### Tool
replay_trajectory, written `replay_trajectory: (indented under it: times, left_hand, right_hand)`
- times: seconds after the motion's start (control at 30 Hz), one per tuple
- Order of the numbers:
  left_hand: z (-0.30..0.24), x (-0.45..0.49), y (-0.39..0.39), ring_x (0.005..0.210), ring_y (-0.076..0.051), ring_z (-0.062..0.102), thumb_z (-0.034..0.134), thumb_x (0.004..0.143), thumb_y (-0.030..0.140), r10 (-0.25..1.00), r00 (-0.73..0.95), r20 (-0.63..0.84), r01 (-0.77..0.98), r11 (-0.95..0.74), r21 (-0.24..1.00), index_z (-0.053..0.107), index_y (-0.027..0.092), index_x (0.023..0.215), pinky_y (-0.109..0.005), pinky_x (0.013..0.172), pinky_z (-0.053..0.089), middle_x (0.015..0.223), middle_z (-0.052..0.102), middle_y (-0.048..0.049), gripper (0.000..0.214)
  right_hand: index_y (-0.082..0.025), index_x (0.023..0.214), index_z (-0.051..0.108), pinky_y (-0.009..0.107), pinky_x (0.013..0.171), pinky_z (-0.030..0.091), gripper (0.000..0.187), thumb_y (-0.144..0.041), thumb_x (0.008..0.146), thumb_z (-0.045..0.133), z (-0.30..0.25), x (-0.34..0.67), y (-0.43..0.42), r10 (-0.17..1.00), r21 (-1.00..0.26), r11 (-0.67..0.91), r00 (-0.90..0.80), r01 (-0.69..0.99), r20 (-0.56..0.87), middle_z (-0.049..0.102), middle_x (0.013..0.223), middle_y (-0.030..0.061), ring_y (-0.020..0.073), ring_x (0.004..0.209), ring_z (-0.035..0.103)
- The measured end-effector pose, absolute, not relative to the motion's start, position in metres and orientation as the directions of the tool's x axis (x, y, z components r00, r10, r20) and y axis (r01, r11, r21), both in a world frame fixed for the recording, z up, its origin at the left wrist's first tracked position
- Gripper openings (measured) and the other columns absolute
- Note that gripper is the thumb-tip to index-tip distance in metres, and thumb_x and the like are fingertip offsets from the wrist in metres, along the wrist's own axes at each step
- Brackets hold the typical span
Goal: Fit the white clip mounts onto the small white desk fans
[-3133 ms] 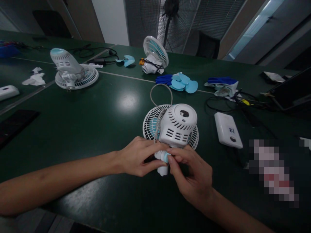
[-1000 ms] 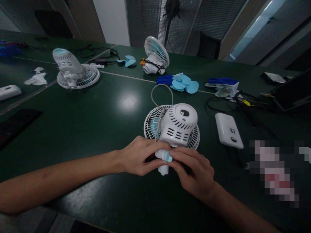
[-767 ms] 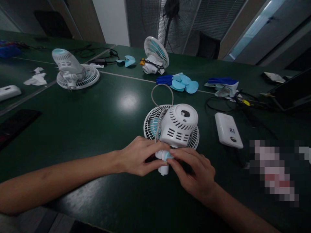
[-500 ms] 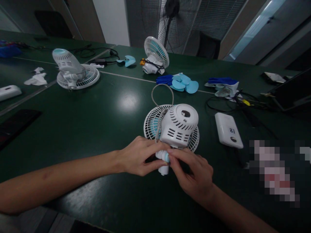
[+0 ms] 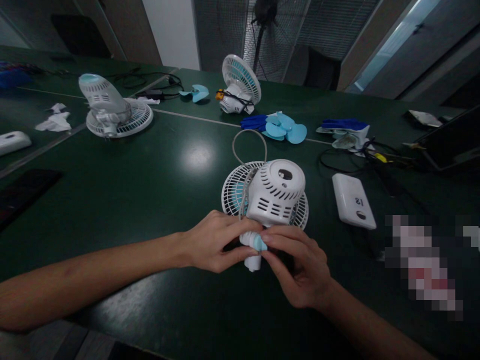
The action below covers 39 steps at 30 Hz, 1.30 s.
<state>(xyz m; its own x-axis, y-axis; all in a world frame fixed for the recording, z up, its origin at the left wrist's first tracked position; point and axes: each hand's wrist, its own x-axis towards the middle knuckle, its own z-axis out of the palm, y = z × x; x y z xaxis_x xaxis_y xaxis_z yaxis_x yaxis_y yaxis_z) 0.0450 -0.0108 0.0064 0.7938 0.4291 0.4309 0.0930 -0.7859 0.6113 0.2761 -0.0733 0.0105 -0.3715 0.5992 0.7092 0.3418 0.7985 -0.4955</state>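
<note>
A white fan (image 5: 275, 192) lies grille-down on the dark green table, its vented motor housing facing up and its neck pointing toward me. Around the white joint of the neck (image 5: 252, 262), my left hand (image 5: 217, 240) closes with thumb and fingers. A light-blue knob (image 5: 259, 242) sticks out on the joint's right side. The thumb and fingertips of my right hand (image 5: 300, 262) pinch this knob. A grey cord (image 5: 249, 132) loops up from behind the fan housing.
Two more fans, a left one (image 5: 112, 107) and a far one (image 5: 240, 85), stand on the table (image 5: 168, 165). Light-blue blades (image 5: 285, 128) lie by blue gloves (image 5: 253, 122). At right are a white cover (image 5: 353, 201) and black cables (image 5: 390, 175).
My right hand's fingers have shifted on the knob, and more of the light-blue knob now shows. My left hand keeps its place on the joint.
</note>
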Motion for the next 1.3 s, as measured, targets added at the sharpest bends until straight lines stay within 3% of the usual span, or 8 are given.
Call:
replay_trajectory:
  times: [0.3,0.43,0.53,0.77,1.0,1.07,1.17,1.3]
  left_hand:
    - [0.004,0.044,-0.011,0.07,-0.015,0.066,0.051,0.106,0.041,0.433,0.795,0.425,0.104,-0.787,0.608,0.052,0.017,0.131,-0.026,0.061,0.053,0.094,0.071,-0.0054,0.034]
    - [0.004,0.044,-0.011,0.07,-0.015,0.064,0.052,0.106,0.041,0.443,0.8,0.404,0.126,-0.783,0.609,0.052,0.017,0.132,-0.026,0.061,0.053,0.091,0.069,-0.0042,0.035]
    - [0.005,0.043,-0.011,0.07,-0.015,0.064,0.053,0.106,0.041,0.441,0.801,0.405,0.12,-0.781,0.613,0.052,0.017,0.133,-0.026,0.061,0.052,0.093,0.07,-0.0045,0.036]
    - [0.003,0.043,-0.011,0.068,-0.015,0.064,0.051,0.106,0.041,0.437,0.796,0.419,0.118,-0.791,0.601,0.052,0.018,0.133,-0.026,0.059,0.051,0.09,0.07,-0.0032,0.035]
    - [0.003,0.044,-0.011,0.071,-0.015,0.065,0.05,0.107,0.04,0.426,0.799,0.424,0.118,-0.803,0.584,0.052,0.018,0.128,-0.026,0.061,0.053,0.091,0.07,-0.0041,0.031]
    - [0.003,0.043,-0.011,0.07,-0.015,0.065,0.051,0.106,0.041,0.433,0.8,0.416,0.118,-0.792,0.599,0.052,0.018,0.13,-0.027,0.061,0.052,0.093,0.07,-0.0045,0.032]
    - [0.003,0.043,-0.011,0.073,-0.016,0.065,0.053,0.106,0.04,0.438,0.805,0.4,0.103,-0.766,0.634,0.052,0.018,0.131,-0.028,0.064,0.053,0.093,0.069,-0.0048,0.034]
    - [0.003,0.043,-0.01,0.073,-0.017,0.065,0.052,0.106,0.04,0.439,0.808,0.393,0.087,-0.748,0.658,0.053,0.018,0.131,-0.028,0.064,0.052,0.089,0.068,-0.004,0.033]
  right_hand:
    - [-0.016,0.126,0.065,0.024,0.087,0.061,0.034,-0.007,0.094,0.069,0.008,0.274,-0.074,0.565,-0.369,0.794,-0.364,0.484,0.74,0.075,0.111,0.0059,0.0144,0.101,0.073]
    - [-0.016,0.123,0.066,0.025,0.07,0.061,0.029,-0.013,0.095,0.071,0.011,0.271,-0.075,0.603,-0.387,0.754,-0.323,0.531,0.73,0.076,0.097,0.0038,0.014,0.083,0.074]
    - [-0.018,0.123,0.066,0.026,0.06,0.058,0.029,-0.014,0.094,0.072,0.014,0.269,-0.077,0.648,-0.438,0.72,-0.298,0.538,0.701,0.075,0.09,0.0017,0.0128,0.072,0.072]
    - [-0.024,0.128,0.062,0.027,0.066,0.062,0.038,-0.008,0.094,0.068,0.017,0.26,-0.083,0.75,-0.583,0.632,-0.213,0.51,0.626,0.078,0.098,0.001,0.0131,0.072,0.075]
    - [-0.026,0.134,0.057,0.018,0.055,0.061,0.042,-0.008,0.097,0.062,0.023,0.25,-0.09,0.905,-0.86,0.424,-0.091,0.285,0.416,0.065,0.069,-0.0087,0.0079,0.053,0.069]
    - [-0.025,0.139,0.054,0.02,0.06,0.063,0.049,-0.007,0.095,0.065,0.017,0.257,-0.087,0.863,-0.813,0.504,-0.119,0.293,0.492,0.07,0.079,-0.005,0.0096,0.061,0.072]
    - [-0.022,0.142,0.054,0.025,0.073,0.066,0.056,-0.01,0.09,0.074,0.008,0.273,-0.078,0.685,-0.568,0.721,-0.283,0.397,0.672,0.075,0.111,0.0056,0.0137,0.083,0.076]
    - [-0.017,0.137,0.059,0.023,0.084,0.064,0.05,-0.009,0.09,0.075,0.009,0.288,-0.067,0.518,-0.324,0.839,-0.46,0.438,0.721,0.077,0.116,0.006,0.0144,0.101,0.075]
